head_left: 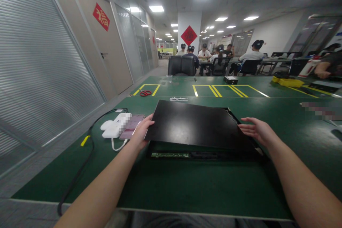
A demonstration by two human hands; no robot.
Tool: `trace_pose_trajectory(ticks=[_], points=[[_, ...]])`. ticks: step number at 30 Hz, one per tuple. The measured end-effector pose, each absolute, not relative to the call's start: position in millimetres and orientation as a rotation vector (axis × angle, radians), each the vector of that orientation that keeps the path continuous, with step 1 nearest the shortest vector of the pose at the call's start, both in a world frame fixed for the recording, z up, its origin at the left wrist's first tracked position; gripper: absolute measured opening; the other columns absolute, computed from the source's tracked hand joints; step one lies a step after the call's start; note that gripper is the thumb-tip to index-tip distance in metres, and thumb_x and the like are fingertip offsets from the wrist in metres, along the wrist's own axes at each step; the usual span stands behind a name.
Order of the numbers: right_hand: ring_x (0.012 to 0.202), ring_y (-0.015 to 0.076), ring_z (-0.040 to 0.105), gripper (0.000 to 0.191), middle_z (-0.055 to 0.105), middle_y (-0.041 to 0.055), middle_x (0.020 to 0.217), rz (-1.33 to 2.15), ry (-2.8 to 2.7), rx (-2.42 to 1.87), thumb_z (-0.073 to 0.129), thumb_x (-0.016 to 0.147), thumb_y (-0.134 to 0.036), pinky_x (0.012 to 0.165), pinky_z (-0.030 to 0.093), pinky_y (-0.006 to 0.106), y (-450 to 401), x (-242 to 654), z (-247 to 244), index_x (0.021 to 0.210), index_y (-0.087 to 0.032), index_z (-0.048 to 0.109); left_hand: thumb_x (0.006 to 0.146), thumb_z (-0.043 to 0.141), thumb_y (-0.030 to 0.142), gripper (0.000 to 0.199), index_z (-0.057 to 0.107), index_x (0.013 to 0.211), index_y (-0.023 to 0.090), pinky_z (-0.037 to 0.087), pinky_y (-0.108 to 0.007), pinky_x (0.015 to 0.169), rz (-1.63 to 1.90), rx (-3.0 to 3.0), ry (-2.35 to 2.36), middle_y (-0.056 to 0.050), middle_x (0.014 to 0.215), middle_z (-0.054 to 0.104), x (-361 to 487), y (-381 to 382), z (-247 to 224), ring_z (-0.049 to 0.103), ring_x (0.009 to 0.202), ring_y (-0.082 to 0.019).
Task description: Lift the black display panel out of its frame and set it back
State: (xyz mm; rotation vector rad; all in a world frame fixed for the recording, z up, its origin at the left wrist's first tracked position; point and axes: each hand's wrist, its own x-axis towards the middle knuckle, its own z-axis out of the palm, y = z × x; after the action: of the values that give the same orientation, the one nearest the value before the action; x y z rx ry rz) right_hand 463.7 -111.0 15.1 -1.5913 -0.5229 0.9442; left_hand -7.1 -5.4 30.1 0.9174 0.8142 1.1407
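A flat black panel (192,123) is tilted over a black frame (224,155), its left side raised and its right side low against the frame. A green circuit strip (169,155) shows in the frame's front edge. My left hand (143,131) grips the panel's left edge, thumb on top, fingers hidden beneath. At the right side, my right hand (258,131) has its fingers stretched out and apart, close to the panel and the frame's right edge, holding nothing.
Left of the panel lie a phone (131,127), a white device (117,125) and a black cable (92,149). Behind are a white caliper-like tool (179,99), red scissors (145,93), a black box (231,80) and a yellow object (287,81). Several people sit farther back.
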Motion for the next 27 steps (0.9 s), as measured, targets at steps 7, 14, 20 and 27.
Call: trace_pose_trajectory(ticks=[7, 14, 20, 27], points=[[0.072, 0.0247, 0.076, 0.019, 0.078, 0.0135, 0.08, 0.903, -0.541, -1.658, 0.065, 0.086, -0.029, 0.067, 0.063, 0.035, -110.9, 467.9, 14.7, 0.101, -0.019, 0.07, 0.069, 0.071, 0.011, 0.065, 0.071, 0.134, 0.017, 0.058, -0.027, 0.072, 1.098, 0.954, 0.844, -0.007, 0.11, 0.082, -5.8, -4.3, 24.3, 0.077, 0.096, -0.025], [0.068, 0.0217, 0.075, 0.014, 0.078, 0.0121, 0.077, 0.834, -0.541, -1.717, 0.065, 0.086, -0.027, 0.063, 0.061, 0.03, -110.9, 463.3, 16.8, 0.096, -0.019, 0.07, 0.073, 0.072, 0.007, 0.059, 0.071, 0.131, 0.016, 0.058, -0.026, 0.07, 1.065, 0.934, 0.829, -0.008, 0.108, 0.082, -4.9, -2.6, 18.6, 0.078, 0.091, -0.023], [0.066, 0.0208, 0.073, 0.008, 0.076, 0.0099, 0.075, 0.801, -0.571, -1.69, 0.069, 0.083, -0.024, 0.057, 0.059, 0.029, -108.4, 468.4, 10.9, 0.09, -0.021, 0.071, 0.073, 0.071, 0.003, 0.067, 0.068, 0.137, 0.02, 0.063, -0.035, 0.081, 0.993, 0.936, 0.768, -0.01, 0.117, 0.081, -1.9, -6.2, 21.9, 0.078, 0.099, -0.027], [0.062, 0.0181, 0.07, 0.004, 0.074, 0.008, 0.072, 0.738, -0.613, -1.727, 0.071, 0.081, -0.02, 0.053, 0.056, 0.026, -110.1, 458.8, 16.2, 0.085, -0.02, 0.072, 0.074, 0.072, 0.001, 0.059, 0.071, 0.13, 0.019, 0.064, -0.034, 0.083, 0.985, 0.945, 0.805, -0.009, 0.115, 0.081, -1.1, -7.1, 22.9, 0.078, 0.102, -0.027]])
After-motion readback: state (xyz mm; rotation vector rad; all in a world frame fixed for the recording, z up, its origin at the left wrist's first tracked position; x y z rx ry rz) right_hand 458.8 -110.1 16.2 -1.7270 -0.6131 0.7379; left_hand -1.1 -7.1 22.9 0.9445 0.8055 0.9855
